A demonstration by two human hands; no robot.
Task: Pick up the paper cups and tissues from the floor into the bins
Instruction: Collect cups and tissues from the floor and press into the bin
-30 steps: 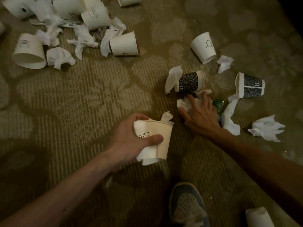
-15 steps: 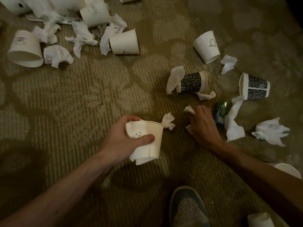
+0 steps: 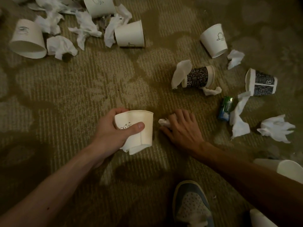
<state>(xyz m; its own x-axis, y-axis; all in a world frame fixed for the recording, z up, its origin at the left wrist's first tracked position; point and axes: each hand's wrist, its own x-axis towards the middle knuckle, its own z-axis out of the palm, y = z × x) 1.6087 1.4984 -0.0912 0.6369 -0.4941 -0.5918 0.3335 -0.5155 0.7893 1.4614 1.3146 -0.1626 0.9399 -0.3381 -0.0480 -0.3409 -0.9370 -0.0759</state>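
Note:
My left hand [image 3: 113,131] grips a white paper cup [image 3: 141,128] with a small cartoon print, held above the carpet with its mouth facing away; white paper pokes out under its base. Just right of it, my right hand [image 3: 182,128] holds a crumpled tissue [image 3: 164,122] in its curled fingers, close to the cup's rim. Two dark printed cups [image 3: 199,77] [image 3: 262,82] lie on their sides further right, with tissues [image 3: 181,72] [image 3: 238,117] [image 3: 277,128] around them. More white cups [image 3: 214,40] [image 3: 129,36] [image 3: 27,40] lie beyond.
A green and blue packet [image 3: 226,108] lies beside the long tissue. A heap of tissues [image 3: 85,27] and cups fills the top left. My shoe [image 3: 191,205] stands at the bottom centre. White cups [image 3: 290,171] sit at the lower right edge. No bin is in view.
My right hand closed on the tissue near the dark cup and drew it back left toward the cup in my left hand. The tissue sticking out of that cup's mouth no longer shows.

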